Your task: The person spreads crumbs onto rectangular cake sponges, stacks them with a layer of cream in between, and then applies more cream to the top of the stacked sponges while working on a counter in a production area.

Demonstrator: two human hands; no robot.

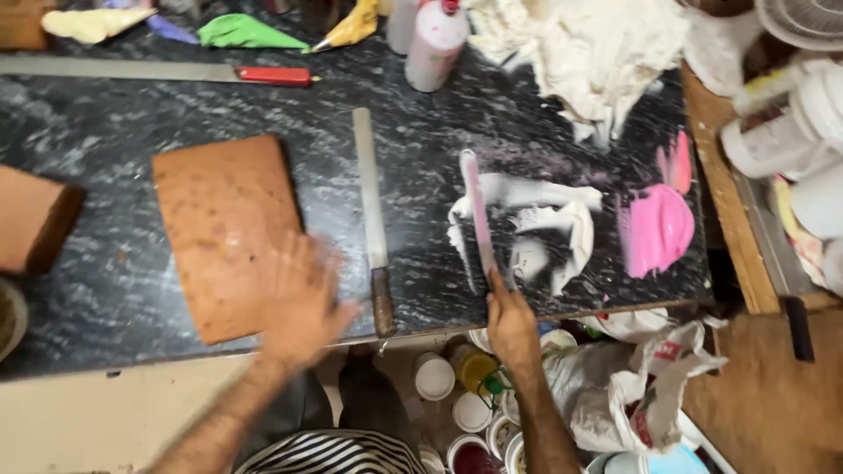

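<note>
On the dark marbled stone surface (544, 132), the flat brown rectangular cake slab (224, 228) lies with its long axis running away from the person, and the blurred left hand (299, 303), fingers spread, rests on its near right corner holding nothing. Well to the right, past a long wooden-handled knife (373, 219) lying parallel, the right hand (509, 320) grips a long pink-smeared palette knife (479, 215) pointing away, its blade in white cream (544, 219).

Black marble counter (544, 105) carries cake slab (224, 228), long knife (371, 206).
</note>
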